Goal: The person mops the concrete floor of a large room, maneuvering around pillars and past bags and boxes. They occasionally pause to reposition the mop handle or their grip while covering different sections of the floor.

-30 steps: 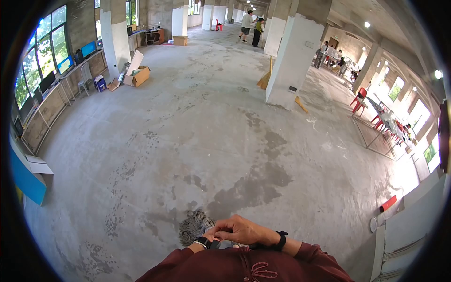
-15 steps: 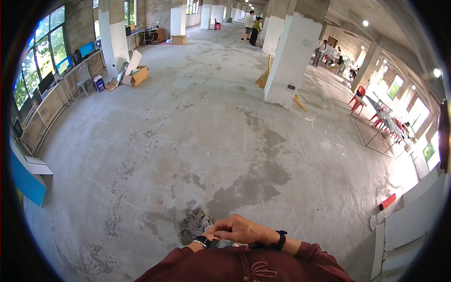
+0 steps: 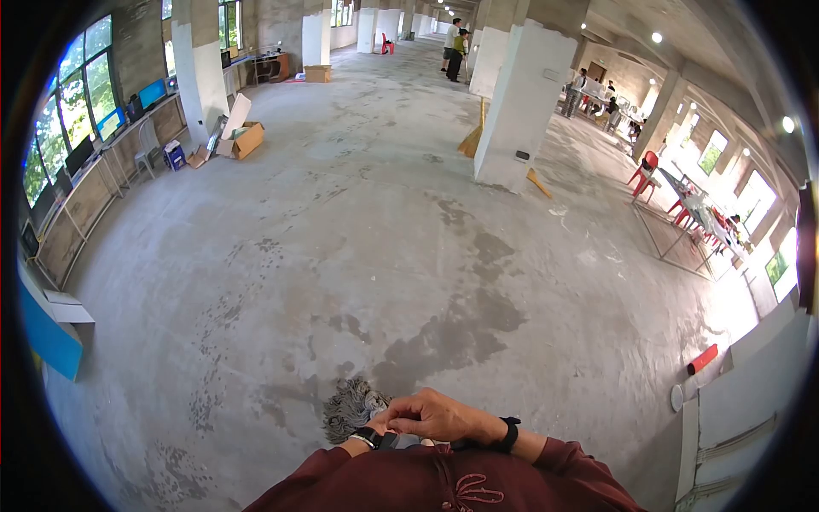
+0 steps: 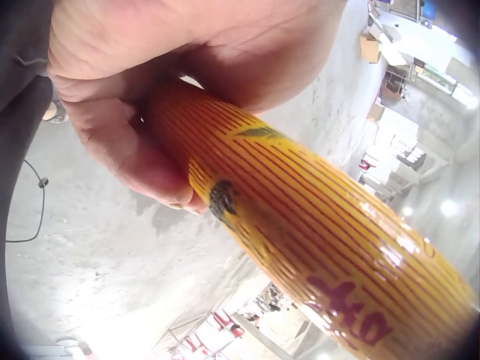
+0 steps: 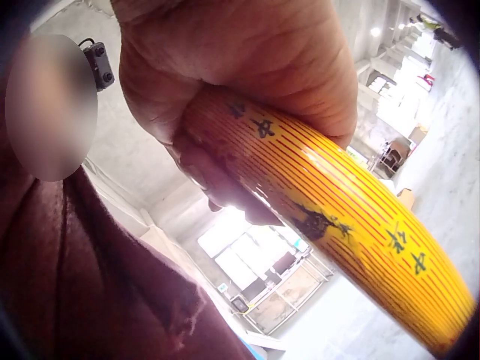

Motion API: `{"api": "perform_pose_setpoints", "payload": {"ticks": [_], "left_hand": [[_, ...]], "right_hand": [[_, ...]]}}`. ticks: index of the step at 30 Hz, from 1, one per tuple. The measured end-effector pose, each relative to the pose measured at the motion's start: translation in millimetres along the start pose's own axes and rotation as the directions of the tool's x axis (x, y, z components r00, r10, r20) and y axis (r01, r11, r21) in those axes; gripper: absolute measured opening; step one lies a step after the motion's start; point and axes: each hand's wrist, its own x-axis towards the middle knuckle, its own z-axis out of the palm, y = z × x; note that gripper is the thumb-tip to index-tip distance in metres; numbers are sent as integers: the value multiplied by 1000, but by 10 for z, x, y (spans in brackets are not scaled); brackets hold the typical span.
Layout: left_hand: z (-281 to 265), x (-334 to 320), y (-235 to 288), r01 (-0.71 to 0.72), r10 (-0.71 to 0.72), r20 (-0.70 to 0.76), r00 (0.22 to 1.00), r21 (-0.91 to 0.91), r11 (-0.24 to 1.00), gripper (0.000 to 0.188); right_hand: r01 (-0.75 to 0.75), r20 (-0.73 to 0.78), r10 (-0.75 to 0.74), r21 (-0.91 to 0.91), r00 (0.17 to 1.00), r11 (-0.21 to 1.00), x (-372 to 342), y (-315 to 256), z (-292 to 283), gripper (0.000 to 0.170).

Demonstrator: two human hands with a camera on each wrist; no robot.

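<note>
Gripping striped pole (image 4: 307, 206) with left hand (image 4: 172, 56), right hand (image 5: 240, 60), near mop head (image 3: 350, 408); facing pillar (image 3: 522, 111) and broom (image 3: 471, 140). Showing stripes only in wrist views.

Garment: dark maroon long-sleeved top (image 3: 358, 488), pinkish cord (image 3: 479, 490) looped at the front. Sleeves (image 3: 567, 465) match, ending short of the wrists. Right wrist: broad black band (image 3: 510, 435). Left wrist: black strap (image 3: 367, 438) with a pale edge; dark block (image 3: 389, 441) adjoining. Beside the blurred head (image 5: 51, 109): small black unit (image 5: 100, 66), two round lens-like marks.

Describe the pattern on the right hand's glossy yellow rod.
Red lengthwise stripes, dark markings; the rod shows best in the right wrist view.
</note>
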Motion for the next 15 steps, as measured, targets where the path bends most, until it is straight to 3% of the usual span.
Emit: {"api": "perform_pose_setpoints", "payload": {"ticks": [15], "left_hand": [[49, -8, -125, 33, -33, 6, 999, 14, 999, 7]], "right_hand": [[9, -4, -9, 10, 1000, 1000, -71, -23, 21, 18]]}}
